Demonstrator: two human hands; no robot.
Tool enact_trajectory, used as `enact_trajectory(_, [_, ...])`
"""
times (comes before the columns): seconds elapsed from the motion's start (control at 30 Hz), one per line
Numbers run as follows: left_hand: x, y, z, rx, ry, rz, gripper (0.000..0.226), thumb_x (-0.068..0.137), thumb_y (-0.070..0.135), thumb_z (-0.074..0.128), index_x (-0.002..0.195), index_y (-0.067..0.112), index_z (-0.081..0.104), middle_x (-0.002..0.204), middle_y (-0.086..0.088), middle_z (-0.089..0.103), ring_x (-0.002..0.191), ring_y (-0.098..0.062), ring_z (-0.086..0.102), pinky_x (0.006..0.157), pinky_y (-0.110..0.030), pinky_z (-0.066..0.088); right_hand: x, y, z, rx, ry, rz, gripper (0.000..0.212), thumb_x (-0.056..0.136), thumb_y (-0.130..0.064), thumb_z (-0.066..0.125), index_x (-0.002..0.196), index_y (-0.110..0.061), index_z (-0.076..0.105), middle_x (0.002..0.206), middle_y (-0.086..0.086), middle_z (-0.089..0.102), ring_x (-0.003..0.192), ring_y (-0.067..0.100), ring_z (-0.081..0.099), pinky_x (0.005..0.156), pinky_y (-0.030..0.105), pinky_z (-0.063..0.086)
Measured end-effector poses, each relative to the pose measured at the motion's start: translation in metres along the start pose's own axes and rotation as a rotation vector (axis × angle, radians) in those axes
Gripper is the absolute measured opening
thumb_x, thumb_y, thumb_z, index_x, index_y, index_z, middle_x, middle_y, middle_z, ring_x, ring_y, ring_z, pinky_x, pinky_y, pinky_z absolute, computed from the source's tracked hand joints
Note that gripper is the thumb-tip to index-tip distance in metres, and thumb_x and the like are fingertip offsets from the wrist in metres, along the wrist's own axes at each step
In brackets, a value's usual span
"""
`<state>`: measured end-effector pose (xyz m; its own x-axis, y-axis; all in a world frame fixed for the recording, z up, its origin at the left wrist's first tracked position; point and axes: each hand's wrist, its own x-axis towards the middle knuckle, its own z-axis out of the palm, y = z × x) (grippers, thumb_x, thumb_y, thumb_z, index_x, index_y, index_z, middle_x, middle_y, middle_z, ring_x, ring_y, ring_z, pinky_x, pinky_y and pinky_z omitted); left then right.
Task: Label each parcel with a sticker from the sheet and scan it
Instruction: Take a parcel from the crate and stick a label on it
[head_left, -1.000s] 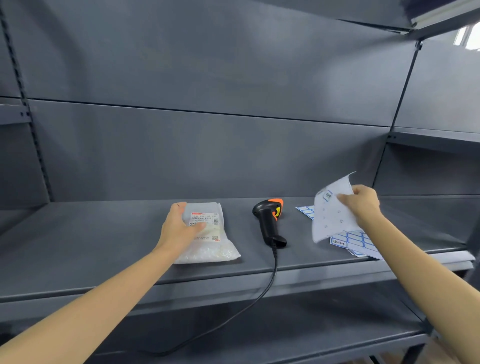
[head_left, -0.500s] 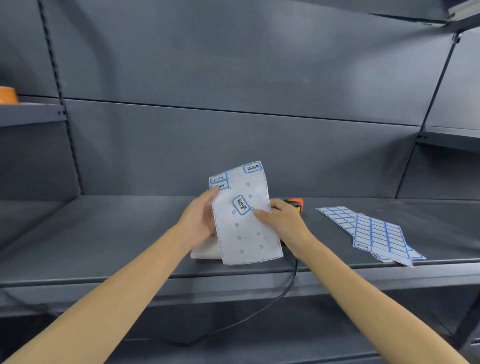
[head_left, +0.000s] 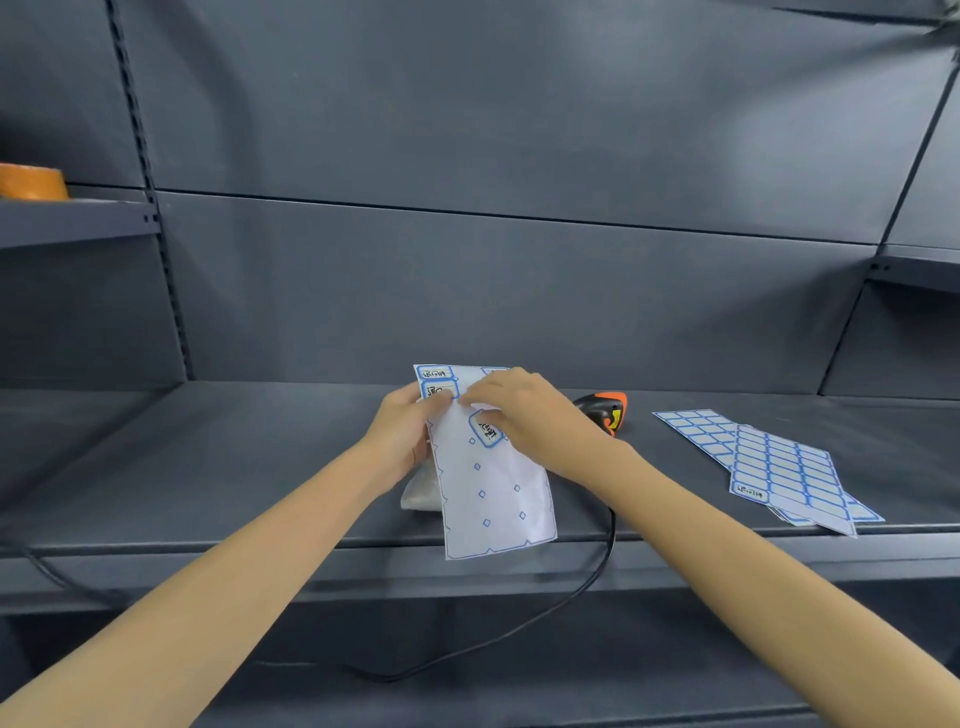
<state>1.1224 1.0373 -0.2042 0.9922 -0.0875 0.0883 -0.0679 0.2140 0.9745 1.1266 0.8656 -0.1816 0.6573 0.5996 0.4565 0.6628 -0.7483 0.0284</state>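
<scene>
A nearly used-up white sticker sheet (head_left: 493, 493) with a few blue-framed labels left stands tilted over the shelf's front. My left hand (head_left: 402, 434) grips its upper left edge. My right hand (head_left: 524, 413) reaches over the sheet's top, its fingertips pinching at a label near the upper left corner. A clear plastic parcel (head_left: 418, 493) lies on the shelf under the sheet, mostly hidden by it. The black and orange barcode scanner (head_left: 605, 410) lies just behind my right wrist, partly covered.
Full sheets of blue-framed stickers (head_left: 779, 467) lie stacked on the grey shelf (head_left: 208, 467) at the right. The scanner's black cable (head_left: 519, 631) hangs over the front edge. An orange roll (head_left: 31, 182) sits on a higher shelf at far left.
The sheet came from the right to in front of the parcel, and my left hand left the parcel to take its edge. My right hand has climbed to the sheet's top labels.
</scene>
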Motion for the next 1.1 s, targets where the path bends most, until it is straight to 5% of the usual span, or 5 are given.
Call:
enact_trajectory(0.23, [-0.002, -0.001, -0.008, 0.045, 0.039, -0.002, 0.026, 0.099, 0.011, 0.047, 0.121, 0.007, 0.06, 0.11, -0.012, 0.069, 0.084, -0.024, 0.068, 0.06, -0.03, 0.055, -0.003, -0.003, -0.002, 0.148, 0.006, 0.091, 0.013, 0.094, -0.02, 0.056, 0.099, -0.02, 0.068, 0.102, -0.008, 0.064, 0.099, 0.009, 0.051, 0.083, 0.022, 0.04])
enact_trajectory(0.37, [-0.004, -0.002, -0.024, 0.03, 0.11, 0.004, 0.025, 0.097, 0.01, 0.049, 0.118, 0.011, 0.063, 0.111, -0.008, 0.07, 0.091, -0.026, 0.067, 0.072, -0.035, 0.055, -0.01, 0.004, -0.006, 0.67, 0.238, 0.424, 0.005, 0.085, -0.023, 0.069, 0.082, -0.027, 0.068, 0.084, -0.012, 0.071, 0.076, 0.002, 0.063, 0.074, 0.014, 0.048])
enact_trajectory(0.53, [-0.012, -0.001, -0.059, -0.027, 0.233, 0.03, 0.021, 0.09, 0.009, 0.055, 0.104, 0.016, 0.069, 0.097, -0.004, 0.072, 0.08, -0.02, 0.068, 0.063, -0.027, 0.053, -0.019, 0.022, 0.009, 1.019, 0.183, 0.815, 0.005, 0.084, -0.016, 0.072, 0.084, -0.015, 0.067, 0.07, -0.005, 0.064, 0.056, 0.006, 0.055, 0.051, 0.012, 0.046])
enact_trajectory(0.97, [-0.026, -0.001, -0.091, -0.101, 0.281, 0.021, 0.021, 0.09, 0.01, 0.055, 0.103, 0.018, 0.069, 0.089, -0.002, 0.071, 0.075, -0.022, 0.066, 0.063, -0.029, 0.051, 0.007, 0.008, 0.043, 0.73, -0.107, 0.821, 0.013, 0.08, -0.016, 0.075, 0.088, -0.013, 0.065, 0.065, -0.003, 0.053, 0.051, 0.008, 0.044, 0.045, 0.014, 0.034])
enact_trajectory(1.1, [-0.026, -0.001, -0.09, -0.095, 0.269, 0.028, 0.022, 0.089, 0.01, 0.055, 0.106, 0.018, 0.068, 0.091, -0.003, 0.071, 0.076, -0.023, 0.065, 0.062, -0.029, 0.05, 0.016, 0.003, 0.042, 0.33, -0.213, 0.695, 0.037, 0.082, -0.026, 0.07, 0.116, -0.017, 0.056, 0.102, 0.0, 0.054, 0.089, 0.018, 0.055, 0.06, 0.024, 0.041])
